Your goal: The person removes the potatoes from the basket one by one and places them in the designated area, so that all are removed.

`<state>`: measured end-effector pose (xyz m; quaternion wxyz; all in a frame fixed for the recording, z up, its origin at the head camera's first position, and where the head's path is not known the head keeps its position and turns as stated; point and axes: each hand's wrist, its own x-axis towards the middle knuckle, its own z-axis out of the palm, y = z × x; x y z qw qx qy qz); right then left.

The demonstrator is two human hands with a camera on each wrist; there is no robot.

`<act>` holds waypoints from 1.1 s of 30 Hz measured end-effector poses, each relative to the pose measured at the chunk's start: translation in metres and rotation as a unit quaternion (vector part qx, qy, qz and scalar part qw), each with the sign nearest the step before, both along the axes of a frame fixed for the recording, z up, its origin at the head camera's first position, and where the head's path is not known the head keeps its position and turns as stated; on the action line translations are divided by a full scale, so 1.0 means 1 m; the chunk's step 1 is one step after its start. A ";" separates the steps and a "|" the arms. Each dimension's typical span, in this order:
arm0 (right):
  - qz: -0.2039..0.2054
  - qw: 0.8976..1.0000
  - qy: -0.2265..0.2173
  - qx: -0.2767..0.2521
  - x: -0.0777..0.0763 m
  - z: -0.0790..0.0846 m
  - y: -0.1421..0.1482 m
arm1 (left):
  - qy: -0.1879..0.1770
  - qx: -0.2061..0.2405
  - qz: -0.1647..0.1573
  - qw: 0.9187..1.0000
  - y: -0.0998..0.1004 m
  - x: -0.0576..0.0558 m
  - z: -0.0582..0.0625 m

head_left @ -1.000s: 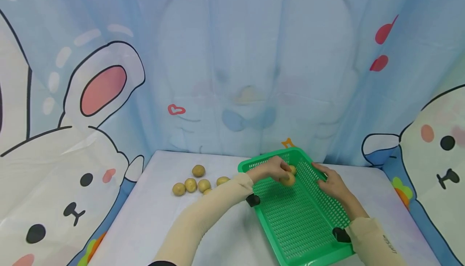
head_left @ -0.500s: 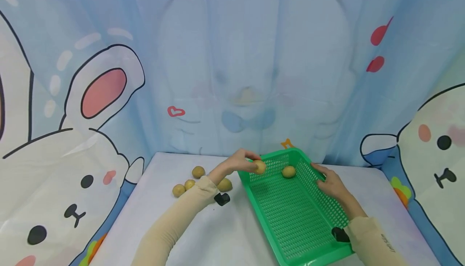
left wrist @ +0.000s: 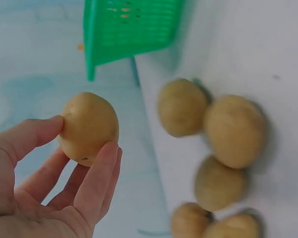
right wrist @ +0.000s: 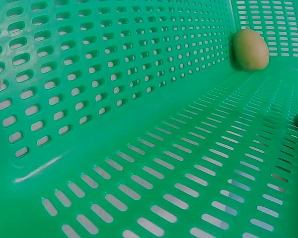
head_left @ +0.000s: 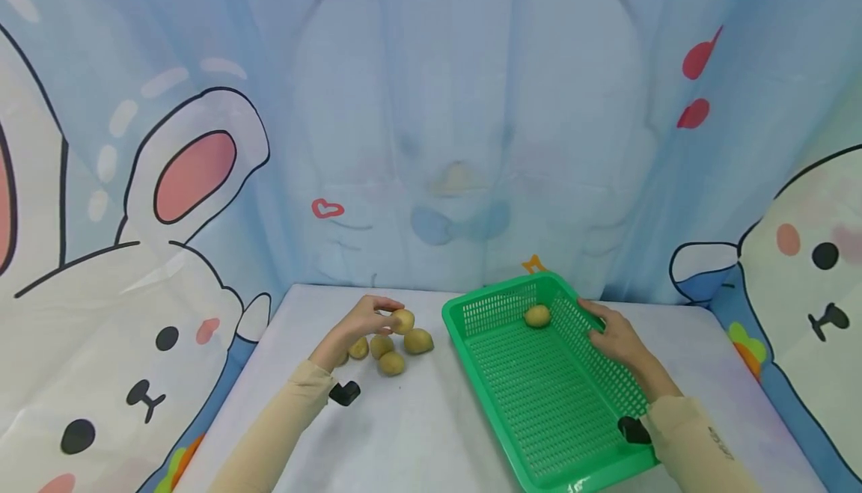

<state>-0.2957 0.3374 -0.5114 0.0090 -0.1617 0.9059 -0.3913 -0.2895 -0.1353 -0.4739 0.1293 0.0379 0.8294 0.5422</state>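
Observation:
My left hand pinches a yellow-brown potato above a loose cluster of potatoes on the table. Up close in the left wrist view, the thumb and fingertips grip that potato clear of the others. Just right of the hand lies one potato, with another nearer the front; those further left are partly covered by the hand. At the right, my right hand grips the side rim of a green plastic basket. A single potato sits in the basket's far corner, also seen in the right wrist view.
The basket stands at an angle on a white-covered table. Behind the table hangs a blue printed curtain with cartoon rabbits at both sides. Black wrist cameras stick out below each sleeve cuff.
My left hand has lifted a potato out of the basket and carried it left over the cluster on the table. One potato stays inside the basket. The right hand keeps its place on the rim.

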 end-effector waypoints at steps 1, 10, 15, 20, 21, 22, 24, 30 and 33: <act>0.001 1.000 0.002 -0.001 0.000 0.000 0.000 | -0.002 -0.003 0.004 1.000 -0.004 0.003 -0.004; -0.004 1.000 0.023 0.005 -0.002 0.001 0.000 | 0.003 -0.037 0.028 0.999 -0.028 0.022 -0.038; 0.001 1.000 0.021 -0.005 -0.001 0.001 -0.001 | -0.017 -0.020 0.042 0.999 -0.030 0.025 -0.048; -0.001 1.000 0.013 -0.005 0.001 0.001 0.000 | -0.019 -0.013 0.043 0.999 -0.030 0.028 -0.052; -0.001 1.000 0.011 -0.003 0.002 0.002 0.000 | -0.020 -0.011 0.044 0.999 -0.031 0.029 -0.053; -0.002 1.000 0.008 -0.002 0.002 0.002 0.000 | -0.023 -0.008 0.049 0.999 -0.031 0.030 -0.053; -0.003 1.000 0.005 0.000 0.002 0.001 0.000 | -0.025 -0.002 0.056 0.998 -0.033 0.033 -0.052; -0.004 1.000 0.006 0.000 0.003 0.002 -0.001 | -0.023 0.017 0.078 0.997 -0.044 0.041 -0.058; -0.003 1.000 0.010 0.002 0.003 0.004 0.000 | -0.018 0.024 0.082 0.996 -0.049 0.044 -0.062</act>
